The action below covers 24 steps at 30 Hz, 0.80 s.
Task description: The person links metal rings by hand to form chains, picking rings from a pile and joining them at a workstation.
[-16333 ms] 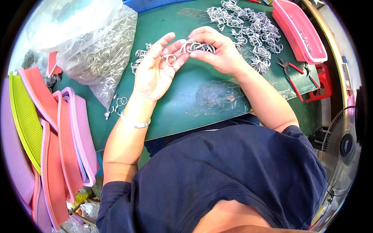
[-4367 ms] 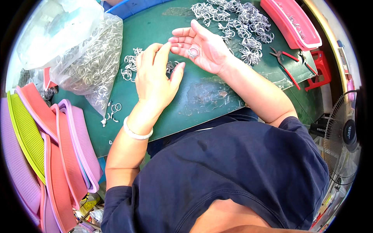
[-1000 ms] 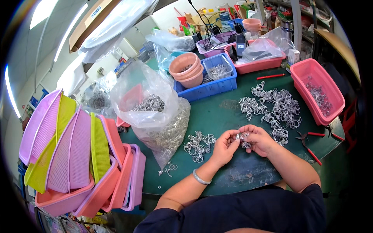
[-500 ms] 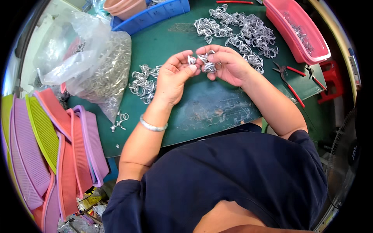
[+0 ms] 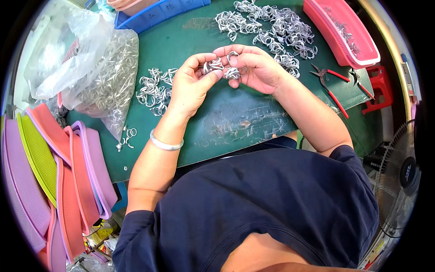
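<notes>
Above the green work table my two hands meet, fingertips close together. My left hand [image 5: 188,88] is closed, with silvery metal rings [image 5: 213,66] pinched between thumb and fingers. Several more rings [image 5: 232,73] sit in the curled fingers of my right hand [image 5: 263,70], and one ring [image 5: 232,55] stands up at its thumb and forefinger. To the left of my left hand lies a small heap of rings [image 5: 155,90]. A larger heap of similar rings [image 5: 290,31] spreads beyond my right hand. How many rings each hand holds is partly hidden by the fingers.
Red-handled cutters [image 5: 330,86] and a second pair of pliers [image 5: 361,84] lie right. A pink basket [image 5: 344,56] holds small metal pieces. A clear bag of rings [image 5: 113,77] and a blue bin [image 5: 158,16] stand left; stacked plastic baskets [image 5: 86,167] crowd the lower left.
The whole view has shifted slightly, so the table appears further left and up. More rings now show in my left fingers, and a ring stands more plainly at my right thumb and forefinger.
</notes>
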Each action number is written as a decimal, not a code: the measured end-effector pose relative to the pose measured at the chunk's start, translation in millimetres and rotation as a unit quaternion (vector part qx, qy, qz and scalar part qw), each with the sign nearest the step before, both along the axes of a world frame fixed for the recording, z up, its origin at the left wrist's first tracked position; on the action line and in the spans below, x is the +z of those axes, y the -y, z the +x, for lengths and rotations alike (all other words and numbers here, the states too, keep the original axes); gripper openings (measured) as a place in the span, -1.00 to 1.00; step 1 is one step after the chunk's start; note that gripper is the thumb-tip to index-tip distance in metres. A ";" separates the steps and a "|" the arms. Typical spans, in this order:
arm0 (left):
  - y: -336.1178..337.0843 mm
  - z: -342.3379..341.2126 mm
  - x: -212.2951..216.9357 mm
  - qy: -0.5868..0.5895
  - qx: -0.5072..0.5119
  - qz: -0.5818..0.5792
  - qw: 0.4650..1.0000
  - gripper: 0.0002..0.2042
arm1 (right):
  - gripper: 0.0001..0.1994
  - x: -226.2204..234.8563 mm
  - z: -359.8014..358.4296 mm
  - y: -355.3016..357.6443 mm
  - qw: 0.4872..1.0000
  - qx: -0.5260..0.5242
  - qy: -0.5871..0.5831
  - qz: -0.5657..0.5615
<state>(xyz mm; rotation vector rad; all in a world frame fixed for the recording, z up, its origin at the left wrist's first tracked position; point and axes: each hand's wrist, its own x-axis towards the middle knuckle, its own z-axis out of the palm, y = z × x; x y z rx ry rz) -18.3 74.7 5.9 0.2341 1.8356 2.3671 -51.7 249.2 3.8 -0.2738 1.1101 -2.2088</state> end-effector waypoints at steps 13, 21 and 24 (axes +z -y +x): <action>12.6 -8.3 -10.8 0.092 -0.011 0.089 0.992 -0.87 | -0.60 1.6 0.0 -1.1 1.000 0.019 -0.014 -0.011; 21.0 -9.5 -8.7 0.155 0.010 0.132 0.979 -0.96 | -0.50 3.7 5.7 1.5 0.989 0.018 -0.117 0.094; 12.1 -4.3 -1.3 0.126 0.034 0.088 0.987 -0.95 | -0.47 2.9 8.9 4.0 0.982 0.016 -0.133 0.131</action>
